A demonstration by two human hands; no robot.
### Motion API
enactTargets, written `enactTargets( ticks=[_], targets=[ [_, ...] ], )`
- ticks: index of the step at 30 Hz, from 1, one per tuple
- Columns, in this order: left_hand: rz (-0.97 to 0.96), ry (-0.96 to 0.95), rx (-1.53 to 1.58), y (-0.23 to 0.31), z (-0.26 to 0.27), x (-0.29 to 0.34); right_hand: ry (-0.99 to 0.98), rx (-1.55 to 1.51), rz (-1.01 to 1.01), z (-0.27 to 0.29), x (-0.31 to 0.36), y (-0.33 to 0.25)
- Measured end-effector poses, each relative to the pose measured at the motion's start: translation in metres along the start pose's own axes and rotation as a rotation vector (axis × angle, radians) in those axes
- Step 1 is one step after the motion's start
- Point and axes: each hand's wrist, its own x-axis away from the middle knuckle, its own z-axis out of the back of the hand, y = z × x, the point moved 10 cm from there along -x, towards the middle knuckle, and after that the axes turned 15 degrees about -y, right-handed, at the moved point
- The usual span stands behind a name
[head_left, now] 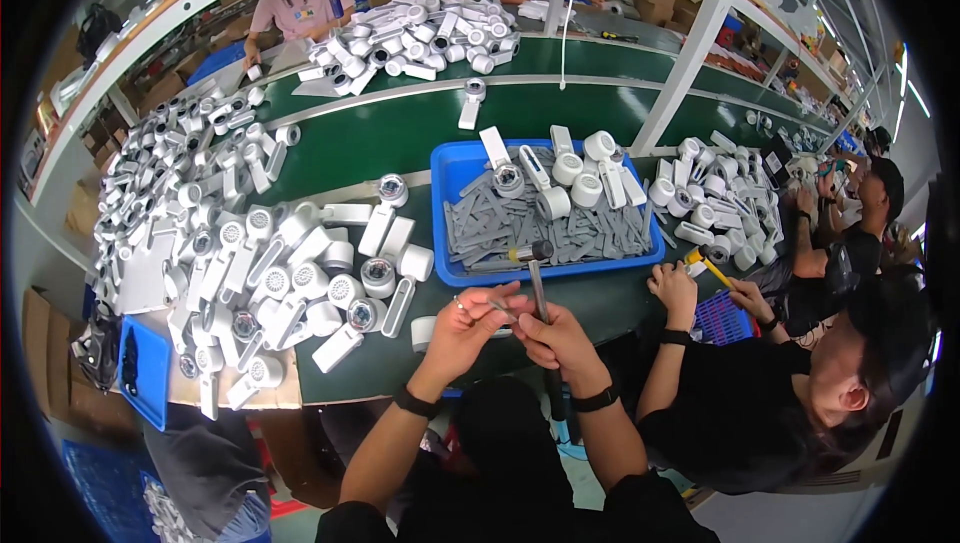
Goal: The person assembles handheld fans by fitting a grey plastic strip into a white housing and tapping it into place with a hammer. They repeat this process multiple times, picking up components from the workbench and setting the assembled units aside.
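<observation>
My left hand (478,321), a ring on one finger, pinches a thin grey strip (503,310) in front of my body. Close beside it, my right hand (556,345) is closed around the shaft of a hammer (538,288), and its thumb and fingers also come up to the strip. The hammer stands nearly upright, its head towards the blue tray and its black grip hanging below my hand. Just beyond my hands is the blue tray (441,233), holding many flat grey strips (560,238) and several white handheld fans (553,203).
White fans (275,283) are heaped on the left of the green table (335,373); another pile (715,188) is right of the tray. At my right, a co-worker (740,383) holds a yellow-handled hammer (708,265). Beyond, a green conveyor (380,123) runs past a metal post (690,53).
</observation>
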Motion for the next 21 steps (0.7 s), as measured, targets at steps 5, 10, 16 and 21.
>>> enactTargets(
  ticks=[5, 10, 16, 21],
  targets=[
    [0.244, 0.101, -0.634, 0.035, 0.010, 0.029, 0.285, 0.158, 0.005, 0.030, 0.022, 0.010],
    [0.299, 0.204, -0.543, 0.007, 0.023, 0.038, 0.339, 0.337, 0.002, 0.017, 0.029, 0.000],
    [0.144, 0.205, -1.034, 0.034, 0.023, 0.042, 0.379, 0.562, -0.010, 0.031, 0.033, 0.003],
    [0.221, 0.214, -1.463, 0.033, 0.043, 0.060, 0.399, 0.598, -0.081, 0.043, 0.020, 0.013]
  ],
)
